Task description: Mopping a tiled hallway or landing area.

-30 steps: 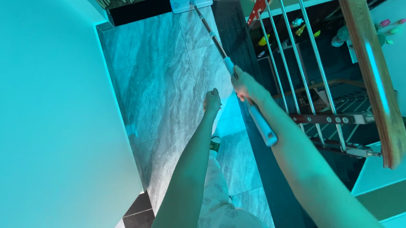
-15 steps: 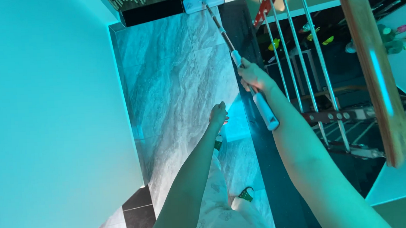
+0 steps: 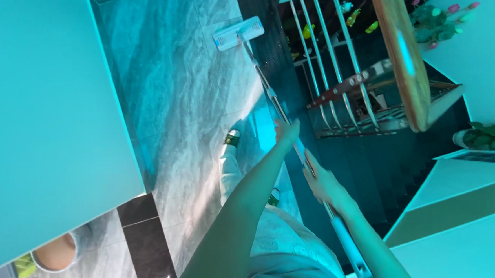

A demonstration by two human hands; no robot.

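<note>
A flat mop has its pale rectangular head (image 3: 238, 33) on the grey marble floor (image 3: 171, 75), far ahead near the dark border strip. Its long thin handle (image 3: 274, 101) runs back toward me. My right hand (image 3: 323, 184) is closed around the handle low down, just above the pale grip end (image 3: 352, 252). My left hand (image 3: 286, 132) reaches forward and lies against the handle higher up; whether its fingers wrap it is unclear. My sandalled feet (image 3: 232, 137) stand on the floor below my arms.
A plain wall (image 3: 43, 110) fills the left. On the right stand metal railing bars (image 3: 316, 56) under a wooden handrail (image 3: 401, 52), with dark stairs (image 3: 384, 165) dropping beyond. A round bowl (image 3: 53, 253) sits bottom left, and a potted plant (image 3: 493, 134) far right.
The mop head has been pulled back from the far wall toward me. My right hand slid lower on the handle, and my left hand moved from hanging free to the handle. The view turned.
</note>
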